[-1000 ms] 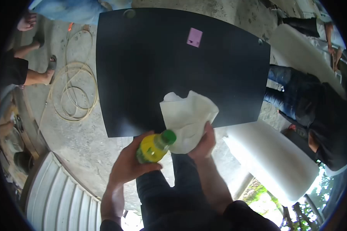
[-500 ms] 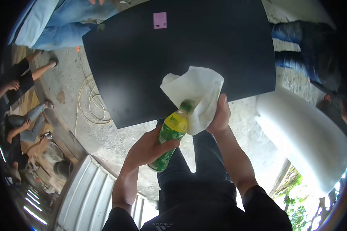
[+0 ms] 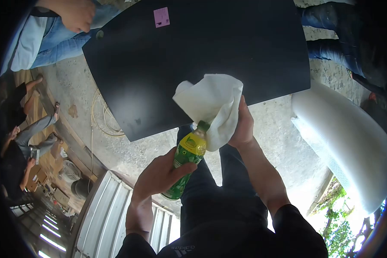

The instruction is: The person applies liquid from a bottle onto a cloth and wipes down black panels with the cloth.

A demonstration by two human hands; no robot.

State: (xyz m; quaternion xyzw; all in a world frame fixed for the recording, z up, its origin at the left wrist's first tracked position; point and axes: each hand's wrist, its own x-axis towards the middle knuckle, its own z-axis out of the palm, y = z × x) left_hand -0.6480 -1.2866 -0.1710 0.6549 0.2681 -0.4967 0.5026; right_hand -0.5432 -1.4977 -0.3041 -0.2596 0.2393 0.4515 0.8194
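Observation:
My left hand (image 3: 155, 174) is wrapped round a plastic bottle (image 3: 192, 145) with a green and yellow label and a green cap. The bottle tilts up and to the right, its capped end close against a white cloth (image 3: 210, 101); whether they touch I cannot tell. That cloth, loosely crumpled, is gripped by my right hand (image 3: 244, 127), with most of the fingers hidden behind it. Both hands are near the close edge of a large black panel (image 3: 202, 47), and the cloth overlaps the panel in view. A pink label (image 3: 161, 17) lies on the panel's far part.
A person in jeans (image 3: 62, 45) stands at the upper left, another (image 3: 331, 47) at the upper right. A large white roll (image 3: 344, 133) is at the right. Coiled hose (image 3: 103, 118) lies on the concrete floor; corrugated metal (image 3: 105, 215) is lower left. People sit further left.
My view has shifted slightly, and both hands with the bottle and cloth sit a little further left in it. The hand of the person at the upper left has come lower into view.

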